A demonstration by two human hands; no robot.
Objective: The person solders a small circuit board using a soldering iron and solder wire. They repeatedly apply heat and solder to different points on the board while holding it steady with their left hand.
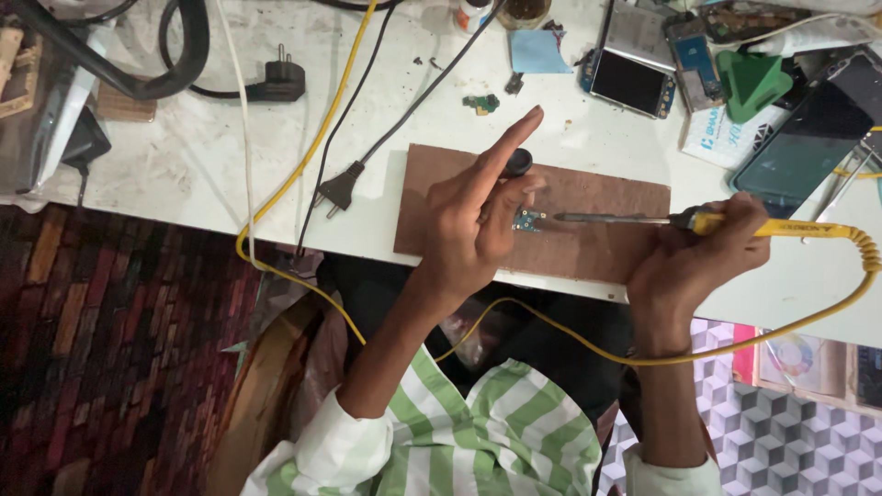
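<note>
On the brown board [588,234] near the table [184,174] edge lies a small blue circuit piece [526,219]. The left hand [473,225] sits right against its left side, some fingers curled by it and the forefinger raised; whether they pinch it I cannot tell. The right hand [703,257], clenched on the yellow soldering iron [735,223], stands off to the piece's right. The iron's long axis runs level along the board, tip pointing left and stopping just short of the piece.

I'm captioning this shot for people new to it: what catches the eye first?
The right hand holds a yellow soldering iron, tip aimed at a small circuit board on the brown mat at mid-table. The left hand steadies that board, index finger raised. Opened phones lie at upper right.
</note>
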